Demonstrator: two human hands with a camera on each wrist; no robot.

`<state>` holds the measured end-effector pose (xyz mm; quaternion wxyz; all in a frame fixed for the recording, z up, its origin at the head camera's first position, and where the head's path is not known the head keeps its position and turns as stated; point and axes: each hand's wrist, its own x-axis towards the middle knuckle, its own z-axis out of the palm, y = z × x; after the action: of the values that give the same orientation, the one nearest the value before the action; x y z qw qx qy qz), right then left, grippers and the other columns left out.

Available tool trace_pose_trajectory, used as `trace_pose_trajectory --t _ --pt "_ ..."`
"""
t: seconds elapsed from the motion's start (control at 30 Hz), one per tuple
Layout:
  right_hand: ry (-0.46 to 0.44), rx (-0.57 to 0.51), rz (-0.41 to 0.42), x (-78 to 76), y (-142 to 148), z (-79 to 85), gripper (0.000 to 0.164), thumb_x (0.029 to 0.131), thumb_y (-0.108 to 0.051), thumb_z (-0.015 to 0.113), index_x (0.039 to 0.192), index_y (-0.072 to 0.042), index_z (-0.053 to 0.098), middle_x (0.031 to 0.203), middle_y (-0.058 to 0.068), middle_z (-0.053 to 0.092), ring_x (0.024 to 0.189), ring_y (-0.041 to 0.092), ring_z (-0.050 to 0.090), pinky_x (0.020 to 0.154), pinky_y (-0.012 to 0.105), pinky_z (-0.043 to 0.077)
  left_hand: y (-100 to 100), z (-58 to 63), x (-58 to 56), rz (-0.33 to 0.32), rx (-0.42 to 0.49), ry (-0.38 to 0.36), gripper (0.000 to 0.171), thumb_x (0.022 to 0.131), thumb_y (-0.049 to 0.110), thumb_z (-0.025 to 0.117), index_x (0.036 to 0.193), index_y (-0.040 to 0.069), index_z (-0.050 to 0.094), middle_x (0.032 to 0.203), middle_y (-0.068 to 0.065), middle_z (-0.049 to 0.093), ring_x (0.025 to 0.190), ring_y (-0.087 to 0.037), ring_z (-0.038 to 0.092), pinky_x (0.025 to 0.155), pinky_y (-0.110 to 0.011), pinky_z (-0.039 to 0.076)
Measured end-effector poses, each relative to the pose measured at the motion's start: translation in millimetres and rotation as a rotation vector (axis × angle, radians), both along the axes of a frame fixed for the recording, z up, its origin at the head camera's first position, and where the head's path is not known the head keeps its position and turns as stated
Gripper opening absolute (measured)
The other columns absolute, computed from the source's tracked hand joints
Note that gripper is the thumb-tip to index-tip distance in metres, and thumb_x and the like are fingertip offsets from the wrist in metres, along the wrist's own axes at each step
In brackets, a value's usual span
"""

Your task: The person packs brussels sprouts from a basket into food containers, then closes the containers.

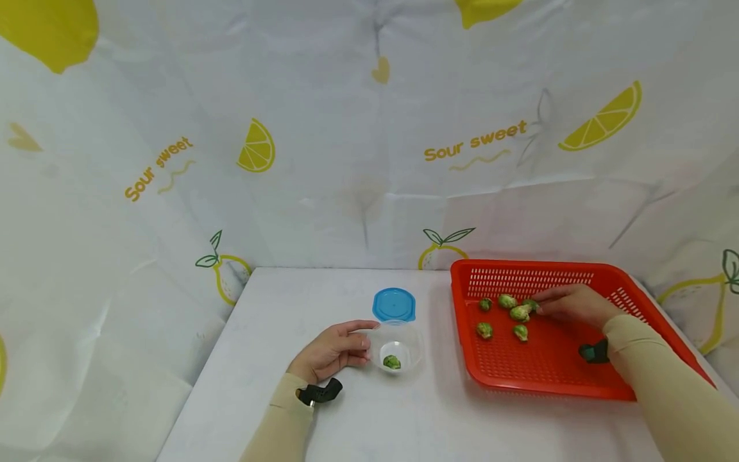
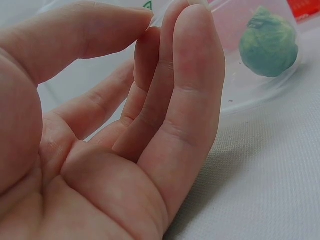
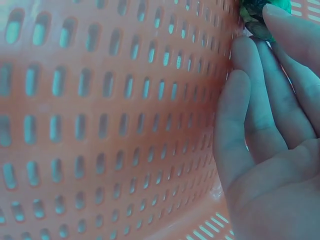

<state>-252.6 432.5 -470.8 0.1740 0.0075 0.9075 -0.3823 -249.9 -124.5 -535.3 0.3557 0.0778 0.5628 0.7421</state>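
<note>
My left hand pinches the left rim of a small clear plastic bowl standing on the table. One Brussels sprout lies in the bowl; the left wrist view shows that sprout through the clear wall, beyond the fingers. Over on the right, my right hand reaches into a red plastic basket. Its thumb and fingertips pinch a Brussels sprout near the basket's back wall. In the right wrist view this sprout is partly cut off at the top edge, between thumb and fingers.
Several more Brussels sprouts are scattered on the left half of the basket floor. A blue lid lies on the white table just behind the bowl. Behind the table hangs a lemon-print cloth.
</note>
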Motion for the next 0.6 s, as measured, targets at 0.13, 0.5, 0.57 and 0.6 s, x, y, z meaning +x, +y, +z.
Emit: trace_pose_trajectory --t 0.13,0.5,0.57,0.6 --pt "-0.005 0.016 0.004 0.4 -3.3 2.1 0.052 0.104 -0.028 0.074 0.142 0.006 0.066 0.137 0.024 0.072 0.106 0.009 0.069 0.085 0.020 0.059 -1.8 0.8 -0.2 -0.014 0.004 0.008 0.060 0.102 0.009 0.072 0.158 0.002 0.051 0.096 0.002 0.070 0.084 -0.012 0.074 0.083 -0.025 0.065" --pt "-0.025 0.022 0.000 -3.0 -1.7 0.3 0.050 0.104 -0.029 0.074 0.139 0.006 0.069 0.131 0.018 0.076 0.106 0.009 0.070 0.090 0.028 0.064 -0.7 1.1 0.1 -0.016 0.007 0.017 0.058 0.102 0.009 0.072 0.157 0.004 0.053 0.096 0.000 0.069 0.083 -0.012 0.074 0.082 -0.026 0.065" --pt "-0.028 0.019 -0.004 -3.0 -1.3 0.9 0.050 0.104 -0.029 0.075 0.139 0.006 0.069 0.128 0.016 0.077 0.104 0.006 0.070 0.090 0.028 0.064 -0.6 1.4 -0.1 -0.013 0.007 0.014 0.058 0.102 0.009 0.073 0.157 0.005 0.054 0.096 0.000 0.069 0.083 -0.012 0.074 0.082 -0.026 0.066" --pt "-0.028 0.017 -0.005 -2.8 -1.2 1.3 0.050 0.104 -0.029 0.075 0.138 0.006 0.069 0.128 0.015 0.077 0.103 0.005 0.070 0.089 0.027 0.064 -0.6 1.5 -0.2 -0.012 0.007 0.014 0.058 0.102 0.009 0.073 0.157 0.005 0.053 0.096 0.000 0.069 0.083 -0.012 0.074 0.082 -0.026 0.066"
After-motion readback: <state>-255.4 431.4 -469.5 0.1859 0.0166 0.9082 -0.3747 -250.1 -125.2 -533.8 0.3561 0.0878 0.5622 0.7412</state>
